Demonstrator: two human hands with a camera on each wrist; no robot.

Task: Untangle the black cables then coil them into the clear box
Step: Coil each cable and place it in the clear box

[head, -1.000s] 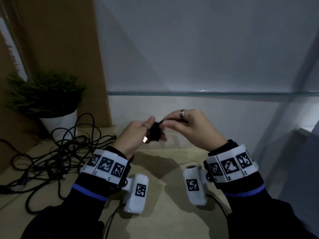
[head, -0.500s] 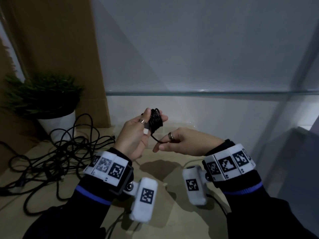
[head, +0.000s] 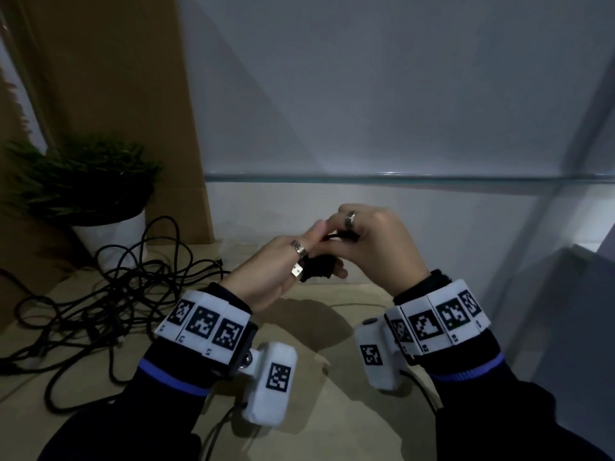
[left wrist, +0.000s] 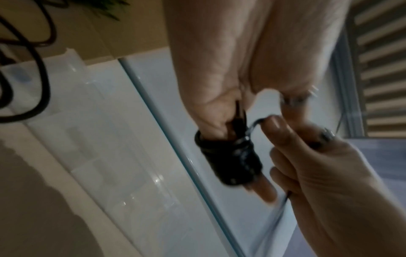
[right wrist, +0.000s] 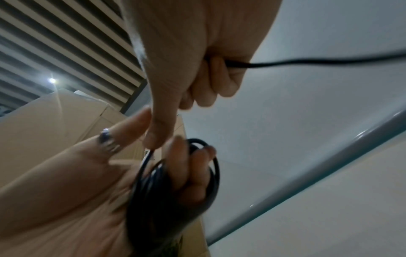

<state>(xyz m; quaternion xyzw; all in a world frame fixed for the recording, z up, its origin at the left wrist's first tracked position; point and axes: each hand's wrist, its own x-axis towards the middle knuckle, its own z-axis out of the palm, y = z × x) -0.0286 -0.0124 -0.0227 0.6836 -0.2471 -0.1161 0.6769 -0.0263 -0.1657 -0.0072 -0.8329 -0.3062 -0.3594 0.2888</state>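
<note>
Black cable, wound into a tight coil point(head: 317, 267), sits around the fingers of your left hand point(head: 273, 271), held up above the middle of the tan surface point(head: 319, 410). Your right hand point(head: 376, 244) meets it from the right and pinches the free strand point(head: 339, 235) just above the coil. A silver plug point(head: 297, 269) pokes out beside your left ring finger. Toward the left edge of the surface the rest of the black cables point(head: 100, 294) lie in a loose tangle, next to a potted plant point(head: 83, 194) in the far left corner.

From your left wrist, the coil point(left wrist: 230, 160) wraps two of your fingers point(left wrist: 265, 193), thumb pressed on its side; your right hand point(left wrist: 318, 165) is curled, nipping the strand point(left wrist: 255, 125) at the fingertip. The clear box point(left wrist: 110, 139) shows below, on the surface, apart from both hands.

From your right wrist, your right hand point(right wrist: 186, 69) has its thumb and curled fingers closed on the cable point(right wrist: 307, 62), which trails off to the right. Your left hand point(right wrist: 110, 173) carries the coil point(right wrist: 175, 182) looped over its fingers; the picture is blurred there.
</note>
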